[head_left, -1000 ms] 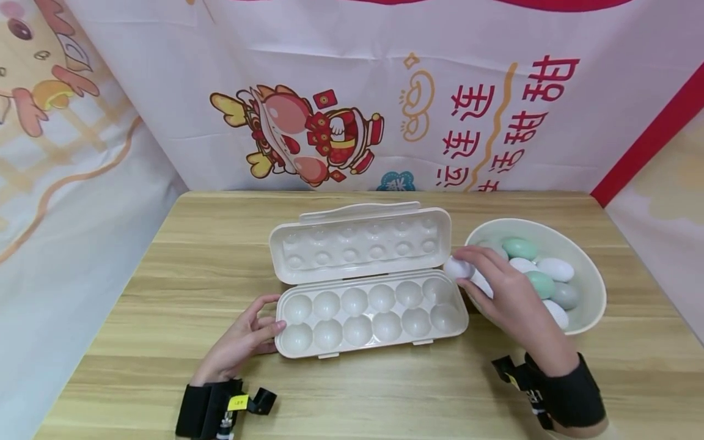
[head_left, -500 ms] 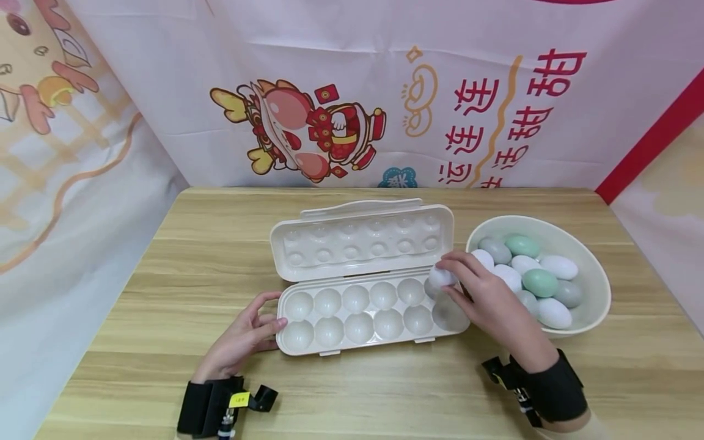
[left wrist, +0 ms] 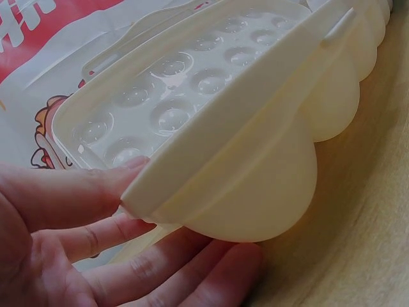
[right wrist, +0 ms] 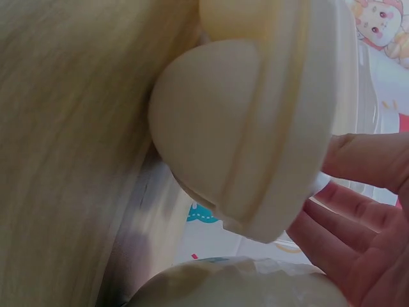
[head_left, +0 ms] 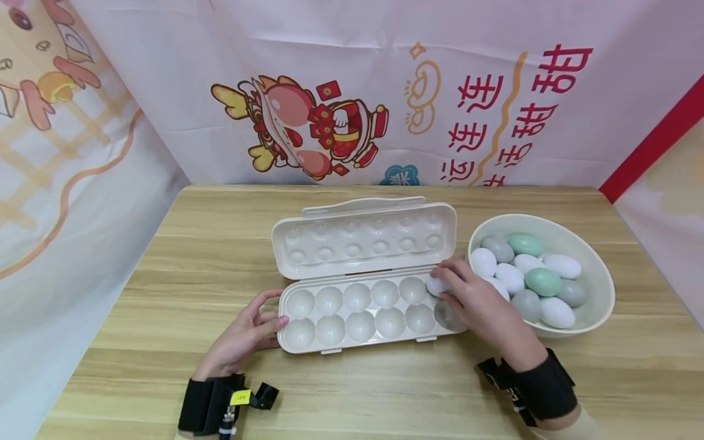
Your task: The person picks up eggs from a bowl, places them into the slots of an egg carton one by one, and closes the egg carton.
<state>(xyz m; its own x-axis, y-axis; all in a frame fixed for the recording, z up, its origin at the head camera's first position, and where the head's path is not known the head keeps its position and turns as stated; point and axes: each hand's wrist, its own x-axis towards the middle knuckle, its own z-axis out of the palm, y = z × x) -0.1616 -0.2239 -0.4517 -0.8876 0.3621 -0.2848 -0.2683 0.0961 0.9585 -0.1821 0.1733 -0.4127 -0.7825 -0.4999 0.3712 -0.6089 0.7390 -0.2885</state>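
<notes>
An egg carton (head_left: 376, 344) of cream plastic lies on the table with its lid (head_left: 363, 266) folded back. My left hand (head_left: 244, 336) holds the carton's left end, thumb on the rim and fingers underneath, as the left wrist view shows. At the back right cup, my right hand (head_left: 481, 305) pinches a white egg (head_left: 436, 285) between thumb and fingers. The egg sits at or in that cup; its underside is hidden. In the right wrist view only a white sliver of the egg (right wrist: 321, 183) shows behind the carton's end (right wrist: 204, 121). The other visible cups hold nothing.
Right of the carton stands a cream bowl (head_left: 601, 305) with several white, grey and green eggs (head_left: 543, 282). Its rim is close to my right forearm. Behind the wooden table (head_left: 363, 397) hangs a printed cloth (head_left: 330, 36).
My right hand has carried the white egg left from beside the bowl, over the carton's right end and down to the back right cup. The left hand keeps its hold.
</notes>
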